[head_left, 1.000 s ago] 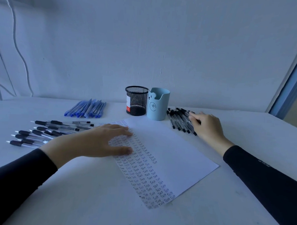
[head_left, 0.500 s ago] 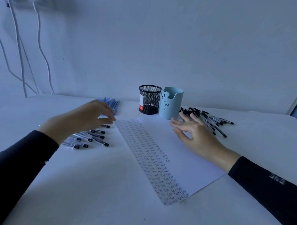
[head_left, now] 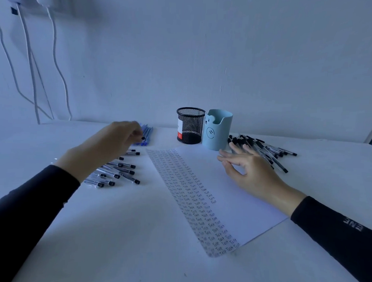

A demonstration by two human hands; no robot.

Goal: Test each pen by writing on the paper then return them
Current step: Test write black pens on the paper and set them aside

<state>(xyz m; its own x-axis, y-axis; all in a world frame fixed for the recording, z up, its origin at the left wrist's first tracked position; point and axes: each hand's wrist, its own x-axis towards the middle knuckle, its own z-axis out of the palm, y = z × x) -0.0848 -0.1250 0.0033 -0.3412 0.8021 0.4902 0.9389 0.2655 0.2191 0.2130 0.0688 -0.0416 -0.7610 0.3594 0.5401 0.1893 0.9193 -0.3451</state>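
Three groups of pens lie flat on the desk (head_left: 134,255) around the paper (head_left: 238,197).

1. Black pens (head_left: 265,148): a loose pile at the far right. The long axes run diagonally from far-left to near-right.
2. Clear-barrelled pens (head_left: 125,171): a row at the left. The long axes run roughly left to right, and the dark ends point toward the paper.
3. Blue pens (head_left: 148,131): a bundle at the far left, close to the wall.

The left strip of the paper carries columns of the word "Test". The rest of the sheet is blank.

Right grip (head_left: 249,172): wide, fingers spread and nearly straight, holding nothing. It is at the paper's far right corner. The black pile lies just beyond and to the right of its fingertips, so this grip is the nearer one to that group. A reach toward it would probably meet the barrels at an angle.

Left grip (head_left: 109,146): fingers curled, above the clear-barrelled row with its fingertips at the near end of the blue bundle. A small dark pen end shows at the fingertips. It cannot be told whether a pen is pinched there.

A black mesh cup (head_left: 190,126) and a blue cup (head_left: 218,132) stand side by side at the paper's far edge. The mesh cup has a red-and-white label that is unreadable. The blue cup shows a bear face. The right sleeve (head_left: 336,230) shows inverted letters, apparently "ENE".
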